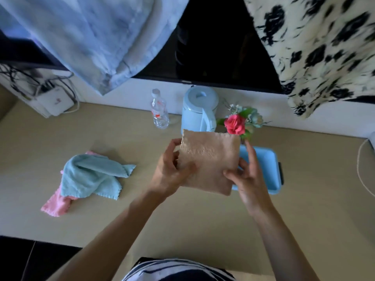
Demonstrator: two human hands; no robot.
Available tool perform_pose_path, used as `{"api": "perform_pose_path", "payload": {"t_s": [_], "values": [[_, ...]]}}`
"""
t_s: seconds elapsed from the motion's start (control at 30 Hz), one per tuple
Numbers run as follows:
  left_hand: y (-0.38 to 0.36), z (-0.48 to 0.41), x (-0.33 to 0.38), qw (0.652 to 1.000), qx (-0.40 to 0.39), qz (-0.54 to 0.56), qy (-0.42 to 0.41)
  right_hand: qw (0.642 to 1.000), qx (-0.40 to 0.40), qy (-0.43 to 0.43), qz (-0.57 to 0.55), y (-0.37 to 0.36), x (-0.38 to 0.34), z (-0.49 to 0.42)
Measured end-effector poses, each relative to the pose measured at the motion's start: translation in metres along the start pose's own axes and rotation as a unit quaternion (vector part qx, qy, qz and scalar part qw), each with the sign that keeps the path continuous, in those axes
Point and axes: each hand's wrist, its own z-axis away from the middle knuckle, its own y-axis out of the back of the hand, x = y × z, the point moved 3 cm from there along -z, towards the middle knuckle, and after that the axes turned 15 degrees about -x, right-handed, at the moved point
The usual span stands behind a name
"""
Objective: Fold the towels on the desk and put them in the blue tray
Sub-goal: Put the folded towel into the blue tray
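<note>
Towel in hand: my left hand and right hand each grip a side of the folded beige towel, lifted off the desk.
Tray: the blue tray lies just right of it, partly behind — long axis running away from me, right hand nearer.
Left to fold: blue towel over pink towel, well apart on my left.
Room: kettle, bottle, flowers crowd the back — the near desk is bare.

No legible text anywhere.
</note>
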Motion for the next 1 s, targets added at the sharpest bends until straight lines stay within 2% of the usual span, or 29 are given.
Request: {"api": "perform_pose_path", "payload": {"t_s": [0.2, 0.33, 0.43, 0.6, 0.7, 0.8, 0.9, 1.0], "values": [[-0.059, -0.039, 0.016, 0.987, 0.017, -0.159, -0.024, 0.990, -0.047, 0.016, 0.130, 0.076, -0.016, 0.009], [-0.099, -0.072, -0.005, 0.968, -0.011, -0.252, 0.005, 0.967, -0.020, -0.030, 0.253, 0.125, -0.002, 0.002], [-0.130, -0.095, -0.026, 0.958, -0.070, -0.271, 0.054, 0.932, -0.009, -0.108, 0.346, 0.155, 0.009, -0.010], [-0.159, -0.130, -0.062, 0.916, -0.138, -0.353, 0.130, 0.839, -0.070, -0.187, 0.507, 0.175, 0.042, -0.043], [-0.166, -0.146, -0.081, 0.903, -0.142, -0.375, 0.154, 0.798, -0.104, -0.221, 0.551, 0.176, 0.057, -0.058], [-0.171, -0.158, -0.096, 0.894, -0.143, -0.390, 0.168, 0.761, -0.112, -0.214, 0.603, 0.169, 0.066, -0.068], [-0.172, -0.165, -0.114, 0.880, -0.155, -0.397, 0.209, 0.738, -0.137, -0.219, 0.623, 0.161, 0.081, -0.071], [-0.174, -0.170, -0.127, 0.857, -0.184, -0.415, 0.245, 0.746, -0.142, -0.245, 0.603, 0.157, 0.092, -0.075]]}}
